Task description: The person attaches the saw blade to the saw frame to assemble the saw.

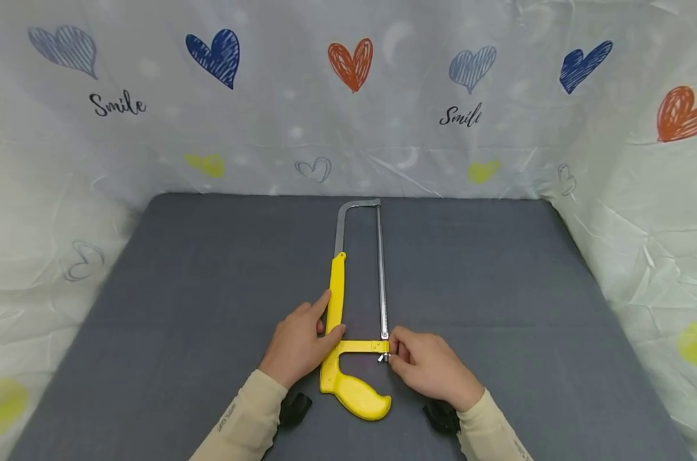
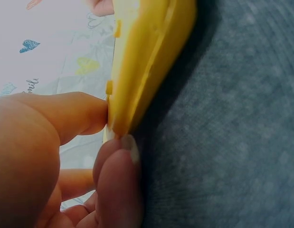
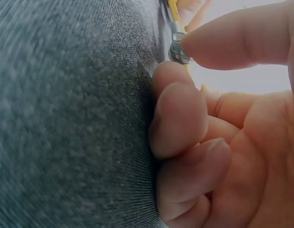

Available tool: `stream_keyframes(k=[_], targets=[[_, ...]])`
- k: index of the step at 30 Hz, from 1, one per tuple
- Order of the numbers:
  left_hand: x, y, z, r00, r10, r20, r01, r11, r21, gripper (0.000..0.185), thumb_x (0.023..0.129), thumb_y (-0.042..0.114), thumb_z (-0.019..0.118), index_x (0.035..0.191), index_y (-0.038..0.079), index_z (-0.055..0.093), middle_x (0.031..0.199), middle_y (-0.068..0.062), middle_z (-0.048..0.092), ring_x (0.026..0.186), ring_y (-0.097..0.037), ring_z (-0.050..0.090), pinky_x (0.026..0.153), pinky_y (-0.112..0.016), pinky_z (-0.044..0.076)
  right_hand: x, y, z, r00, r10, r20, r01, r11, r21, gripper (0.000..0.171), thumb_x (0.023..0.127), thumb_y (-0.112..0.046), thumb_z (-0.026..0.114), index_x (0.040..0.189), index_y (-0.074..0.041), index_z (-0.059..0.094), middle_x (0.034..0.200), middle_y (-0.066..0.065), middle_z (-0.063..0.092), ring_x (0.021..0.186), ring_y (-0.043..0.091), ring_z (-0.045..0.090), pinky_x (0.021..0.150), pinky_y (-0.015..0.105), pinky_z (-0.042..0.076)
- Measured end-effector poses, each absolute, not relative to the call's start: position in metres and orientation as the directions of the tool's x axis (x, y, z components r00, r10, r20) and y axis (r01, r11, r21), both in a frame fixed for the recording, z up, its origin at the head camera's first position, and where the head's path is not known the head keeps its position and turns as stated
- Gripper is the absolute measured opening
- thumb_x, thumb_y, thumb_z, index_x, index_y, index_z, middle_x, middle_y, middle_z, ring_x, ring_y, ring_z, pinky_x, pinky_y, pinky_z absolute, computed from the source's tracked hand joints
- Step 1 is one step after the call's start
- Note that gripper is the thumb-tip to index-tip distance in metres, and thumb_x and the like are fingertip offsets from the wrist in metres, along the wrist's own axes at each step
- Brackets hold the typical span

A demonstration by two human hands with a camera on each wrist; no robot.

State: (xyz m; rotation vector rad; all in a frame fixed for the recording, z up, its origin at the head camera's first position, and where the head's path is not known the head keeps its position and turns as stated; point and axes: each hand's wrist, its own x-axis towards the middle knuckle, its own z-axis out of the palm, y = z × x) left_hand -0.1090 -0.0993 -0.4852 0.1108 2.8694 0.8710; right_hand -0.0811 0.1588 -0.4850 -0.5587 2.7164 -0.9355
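The hacksaw [image 1: 348, 320] lies flat on the grey mat [image 1: 181, 288], at mid-width of the mat and toward its near edge. Its yellow pistol handle [image 1: 356, 396] points toward the person, and its metal frame bow [image 1: 348, 214] reaches toward the far edge of the mat. The blade [image 1: 381, 275] runs along the right side of the hacksaw, from the bow down to the yellow crossbar [image 1: 360, 346].

At the near end of the blade, a small metal nut [image 3: 177, 51] sits at the right end of the crossbar. The right hand [image 1: 431, 368] pinches this nut: thumb and forefinger are closed on it, and the remaining fingers [image 3: 184, 118] are curled, with their backs against the mat.

The left hand [image 1: 299, 342] holds the yellow spine of the hacksaw just left of the crossbar. The thumb [image 2: 75, 111] presses on one face and a fingertip [image 2: 120, 161] on the edge; the grip is partly closed.

The right hand covers the area directly right of the nut. Black wrist-mounted units [image 1: 295, 408] lie on either side of the handle. A heart-printed sheet [image 1: 348, 96] stands behind and beside the mat, well apart from the hacksaw.
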Motion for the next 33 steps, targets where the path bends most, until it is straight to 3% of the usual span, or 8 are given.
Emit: stream_keyframes(k=[6, 24, 33], targets=[[-0.101, -0.096, -0.493, -0.984, 0.114, -0.136, 0.016, 0.822, 0.569, 0.08, 0.096, 0.041, 0.081, 0.164, 0.015, 0.048, 0.082, -0.001, 0.051, 0.061, -0.015, 0.045, 0.056, -0.026, 0.038, -0.074, 0.162, -0.487, -0.901, -0.412, -0.138, -0.241, 0.736, -0.632, 0.012, 0.099, -0.017, 0.073, 0.094, -0.025, 0.064, 0.067, -0.014, 0.051, 0.053, 0.002, 0.044, 0.054, 0.023, 0.036], [-0.085, -0.102, -0.496, -0.983, 0.131, -0.129, 0.034, 0.82, 0.571, 0.078, 0.096, 0.039, 0.081, 0.162, 0.012, 0.051, 0.081, 0.0, 0.049, 0.06, -0.013, 0.043, 0.054, -0.026, 0.036, -0.059, 0.156, -0.5, -0.908, -0.412, -0.077, -0.262, 0.703, -0.661, 0.017, 0.096, -0.018, 0.078, 0.092, -0.025, 0.063, 0.066, -0.019, 0.048, 0.053, -0.002, 0.041, 0.052, 0.02, 0.034], [-0.109, -0.101, -0.481, -0.987, 0.148, -0.065, 0.088, 0.83, 0.552, 0.078, 0.097, 0.038, 0.08, 0.163, 0.01, 0.049, 0.081, -0.001, 0.051, 0.059, -0.014, 0.045, 0.055, -0.026, 0.038, -0.081, 0.155, -0.483, -0.916, -0.397, -0.054, -0.281, 0.732, -0.62, 0.019, 0.098, -0.021, 0.08, 0.091, -0.025, 0.062, 0.066, -0.016, 0.048, 0.053, 0.0, 0.041, 0.053, 0.022, 0.034]])
